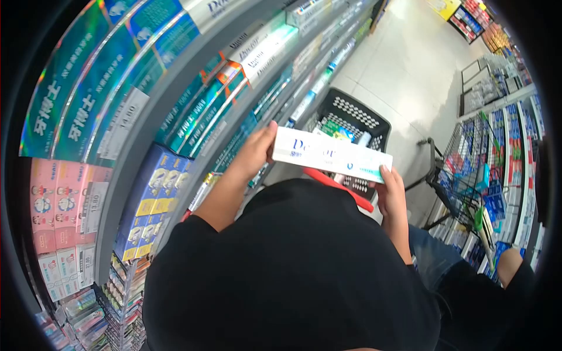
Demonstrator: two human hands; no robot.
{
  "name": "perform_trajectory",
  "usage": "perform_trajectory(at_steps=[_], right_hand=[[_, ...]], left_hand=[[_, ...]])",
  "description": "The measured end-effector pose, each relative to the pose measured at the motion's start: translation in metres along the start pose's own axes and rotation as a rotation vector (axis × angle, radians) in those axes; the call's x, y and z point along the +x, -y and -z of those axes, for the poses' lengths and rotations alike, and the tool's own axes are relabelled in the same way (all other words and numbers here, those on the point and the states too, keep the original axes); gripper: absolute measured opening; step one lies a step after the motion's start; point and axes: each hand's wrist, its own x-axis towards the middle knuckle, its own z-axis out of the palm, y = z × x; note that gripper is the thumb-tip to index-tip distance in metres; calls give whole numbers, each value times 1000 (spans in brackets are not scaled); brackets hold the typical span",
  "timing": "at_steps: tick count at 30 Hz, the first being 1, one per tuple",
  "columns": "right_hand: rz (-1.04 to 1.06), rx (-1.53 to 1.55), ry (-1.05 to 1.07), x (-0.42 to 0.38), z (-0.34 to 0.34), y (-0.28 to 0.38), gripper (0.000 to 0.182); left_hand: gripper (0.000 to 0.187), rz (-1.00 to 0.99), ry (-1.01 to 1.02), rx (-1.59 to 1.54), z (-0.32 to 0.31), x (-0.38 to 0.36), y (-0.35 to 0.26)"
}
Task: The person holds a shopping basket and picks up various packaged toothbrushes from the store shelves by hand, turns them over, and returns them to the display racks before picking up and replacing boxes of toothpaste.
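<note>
A long white toothpaste box (pixel 333 154) with blue lettering is held out level in front of me, above a dark shopping basket (pixel 356 106) with a red handle. My left hand (pixel 257 151) grips its left end, and the fingers of my right hand (pixel 389 190) close on its lower right corner. Several packages lie in the basket, partly hidden by the box. Close by my left hand, teal toothpaste boxes (pixel 196 117) stand on the shelf, with white boxes (pixel 266 50) of similar lettering farther along.
Tall shelves line my left side, with pink boxes (pixel 61 205) and blue-yellow boxes (pixel 153 199) on them. At right, another person's arm (pixel 510 266) is near a wire shopping cart (pixel 462 169). Pale floor (pixel 404 64) runs along the aisle, and more shelves (pixel 515 164) stand opposite.
</note>
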Motion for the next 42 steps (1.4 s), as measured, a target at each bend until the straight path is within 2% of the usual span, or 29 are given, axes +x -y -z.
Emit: perform_trajectory(at_steps=[3,5,6,7,9,11,13,14,15,17,19,20,21,23,25,27,29,30,33,37,42], right_hand=[[-49,38,12,5,8,-7,31],[-72,54,5,8,12,-12,30],[-85,64,2,9,13,-15,30],[-69,61,-1,11,15,-19,29],[-37,58,-10,14,18,-24,27],[-39,138,-32,13,17,-26,30],[-70,219,-86,15,18,-38,33],[66,-51,-166,19,20,-54,44],[164,-459,-203,16,19,-59,55],[469,-1120,-292,13,13,-78,62],[580,-1186,-221,9,5,-76,66],[614,-1243,-200,10,3,-72,66],[646,-1298,-179,9,1,-69,67],[513,-1241,-49,10,1,-65,58],[407,-1237,49,15,5,-70,53],[420,-1222,25,14,3,-69,45],[398,-1209,39,14,3,-67,44],[414,-1208,33,14,3,-68,43],[455,-1200,23,17,6,-74,42],[497,-1166,11,18,8,-76,42],[462,-1138,12,18,6,-73,42]], left_hand=[[50,98,88,-19,-10,-9,-18],[44,16,201,149,-7,-5,-7],[39,42,260,233,-6,-3,-7],[40,85,260,412,-5,-4,-8],[43,103,245,468,-10,-7,-9],[35,111,355,392,-11,-6,-10],[36,284,410,294,-13,-5,-21],[36,268,357,302,-13,-2,-19],[35,249,304,310,-13,3,-14],[37,214,171,392,-12,11,-10],[41,176,17,537,-11,19,-10],[42,28,-21,589,-2,30,4],[39,35,-97,637,-2,32,-4],[41,-76,-195,657,9,47,-10],[48,-82,-290,697,3,48,-41],[47,-290,-447,951,2,51,-62],[46,-378,-531,1076,-18,39,-106],[47,-425,-649,1177,-15,47,-107],[49,-528,-744,1261,-7,69,-117],[49,-503,-791,1375,0,91,-122],[46,-384,-748,1442,-2,102,-128]])
